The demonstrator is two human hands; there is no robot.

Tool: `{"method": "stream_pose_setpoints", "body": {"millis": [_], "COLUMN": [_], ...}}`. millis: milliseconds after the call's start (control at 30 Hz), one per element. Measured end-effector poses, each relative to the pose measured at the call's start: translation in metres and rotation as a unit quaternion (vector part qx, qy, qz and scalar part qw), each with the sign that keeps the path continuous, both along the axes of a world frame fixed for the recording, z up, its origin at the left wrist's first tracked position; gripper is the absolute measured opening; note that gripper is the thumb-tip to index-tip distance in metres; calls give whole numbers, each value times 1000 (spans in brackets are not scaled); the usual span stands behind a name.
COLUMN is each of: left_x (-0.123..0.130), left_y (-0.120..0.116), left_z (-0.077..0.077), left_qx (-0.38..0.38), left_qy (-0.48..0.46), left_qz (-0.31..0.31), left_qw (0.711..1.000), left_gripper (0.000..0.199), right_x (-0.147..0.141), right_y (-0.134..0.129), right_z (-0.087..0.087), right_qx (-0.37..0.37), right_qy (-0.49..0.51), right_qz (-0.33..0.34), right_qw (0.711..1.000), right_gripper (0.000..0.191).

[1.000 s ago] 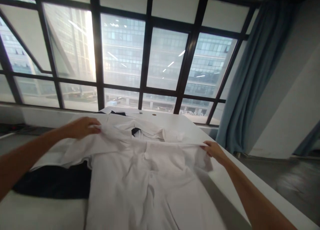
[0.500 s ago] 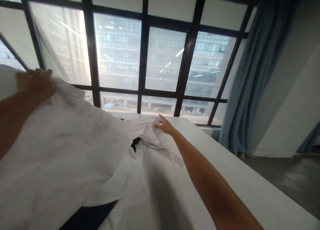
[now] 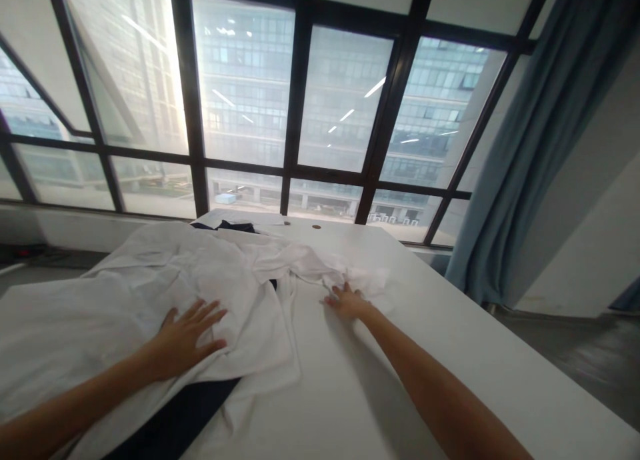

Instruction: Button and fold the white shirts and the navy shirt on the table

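A rumpled white shirt [image 3: 200,263] lies spread over the white table, one sleeve [image 3: 305,263] stretched out to the right. My left hand [image 3: 193,337] rests flat on the shirt's body, fingers spread. At the sleeve's end, my right hand [image 3: 349,302] touches the fabric with its fingers apart; the cloth there is blurred. Dark navy cloth [image 3: 185,413] shows from under the shirt's near edge. More dark cloth [image 3: 235,227] pokes out beyond its far side.
The white table [image 3: 450,333] runs toward a large black-framed window [image 3: 345,100]. Small round brown spots [image 3: 317,227] mark its far end. A blue curtain [image 3: 510,180] hangs at the right, beside a pale wall and grey floor.
My left hand has let go of the raised shirt and come down onto it; the shirt now lies flatter. My right hand has moved nearer and slightly right along the sleeve.
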State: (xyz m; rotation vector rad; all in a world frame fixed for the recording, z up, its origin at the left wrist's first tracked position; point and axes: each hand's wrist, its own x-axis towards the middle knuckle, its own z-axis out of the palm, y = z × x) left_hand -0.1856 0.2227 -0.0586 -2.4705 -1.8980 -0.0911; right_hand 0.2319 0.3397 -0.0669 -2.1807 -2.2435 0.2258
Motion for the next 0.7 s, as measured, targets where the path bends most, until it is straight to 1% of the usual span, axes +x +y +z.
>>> {"method": "stream_pose_setpoints", "body": {"millis": [67,200,300,400,467,567,633,700], "left_x": [4,4,3,0,-1,-2,-1,3], "left_y": [11,43,61,68,67,64,60,54], "left_z": [-3,6,13,16,16,15,16,17], "left_qx": [19,8,-10,-15,-15,-14,-8,10], "left_qy": [-2,0,1,4,6,15,24,32], "left_qz": [3,12,15,4,-5,-7,-3,1], "left_qw": [1000,1000,1000,1000,1000,1000,1000,999], "left_gripper": [60,62,63,64,64,64,63,61], "right_x": [-1,4,11,15,13,8,6,8], "right_y": [19,68,101,116,112,90,67,39], "right_z": [7,16,15,11,7,2,-1,-1], "right_qx": [3,3,15,43,107,227,256,253], "right_qy": [17,29,23,2,-34,-98,-110,-103], "right_qz": [-18,-10,4,9,-4,-5,11,23], "right_qw": [1000,1000,1000,999,994,969,960,962], "right_gripper": [72,82,84,83,79,63,54,48]}}
